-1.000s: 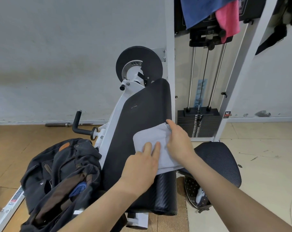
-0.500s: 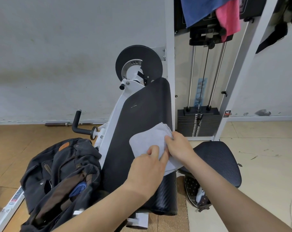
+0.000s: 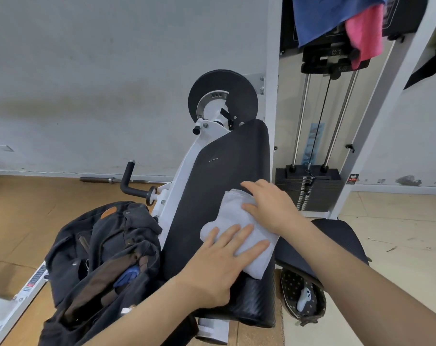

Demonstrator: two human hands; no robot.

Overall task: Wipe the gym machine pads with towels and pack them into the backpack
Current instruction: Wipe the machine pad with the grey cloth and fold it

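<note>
A folded white towel (image 3: 233,216) lies on the long black back pad (image 3: 219,176) of the gym machine. My left hand (image 3: 219,260) rests flat on the towel's lower half with straight fingers. My right hand (image 3: 269,206) presses its upper right part, fingers spread. A dark backpack (image 3: 97,260) stands open at the lower left beside the pad, with a blue cloth (image 3: 128,274) showing inside. The black seat pad (image 3: 336,243) sits at the right, partly behind my right forearm.
A weight stack (image 3: 309,188) with guide rods stands behind the pad inside a white frame. Blue (image 3: 319,18) and pink (image 3: 364,33) towels hang at the top. A black handle (image 3: 128,181) juts out on the left. A patterned shoe (image 3: 304,295) lies under the seat.
The towel has been folded over into a smaller, thicker bundle. Both hands now lie flat on it; the right hand has let go of the edge it pinched.
</note>
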